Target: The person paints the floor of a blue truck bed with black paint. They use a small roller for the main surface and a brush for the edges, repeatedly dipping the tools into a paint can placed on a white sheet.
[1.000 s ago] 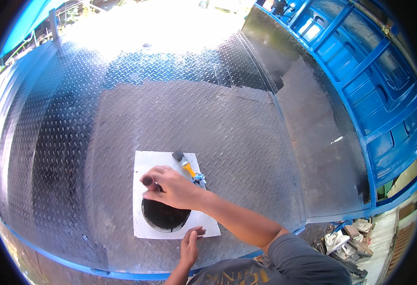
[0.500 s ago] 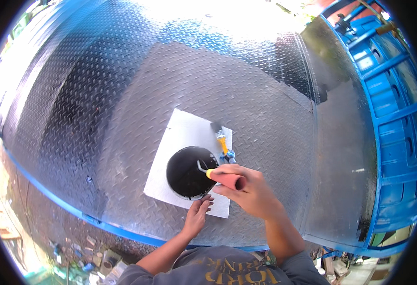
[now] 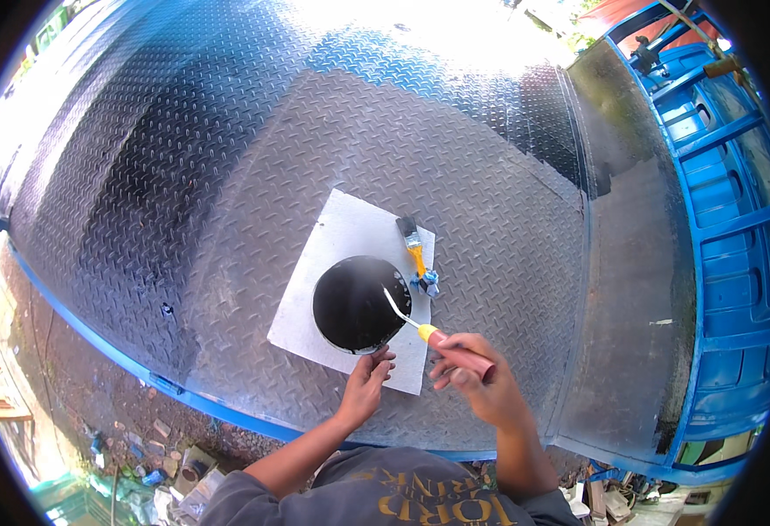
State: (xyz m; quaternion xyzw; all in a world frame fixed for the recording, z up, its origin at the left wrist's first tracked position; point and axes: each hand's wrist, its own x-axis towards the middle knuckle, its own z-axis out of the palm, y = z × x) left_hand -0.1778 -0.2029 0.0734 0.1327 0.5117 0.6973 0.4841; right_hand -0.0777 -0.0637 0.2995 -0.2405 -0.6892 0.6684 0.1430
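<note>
A round bucket of black paint (image 3: 354, 309) sits on a white sheet (image 3: 308, 279) laid over the tread-plate floor. My left hand (image 3: 367, 383) is closed at the bucket's near edge, its fingers bent against the side. My right hand (image 3: 487, 384) grips a paint roller (image 3: 462, 354) by its reddish handle with a yellow collar. Its bent metal rod reaches over the bucket's right rim into the paint; the roller head cannot be made out against the black. Beyond the rim at the right lies a paintbrush (image 3: 414, 248) with a yellow handle and dark bristles, beside a crumpled blue scrap (image 3: 425, 282).
The tread plate (image 3: 253, 219) is coated black toward the left and far side, bare grey around the sheet. A blue rail (image 3: 253, 423) edges the near side. A blue panelled wall (image 3: 729, 280) stands at the right. Rubble (image 3: 161, 465) lies below the near edge.
My right hand has drawn the roller handle down and to the right, so more of the metal rod shows. My left hand stays at the bucket's near edge.
</note>
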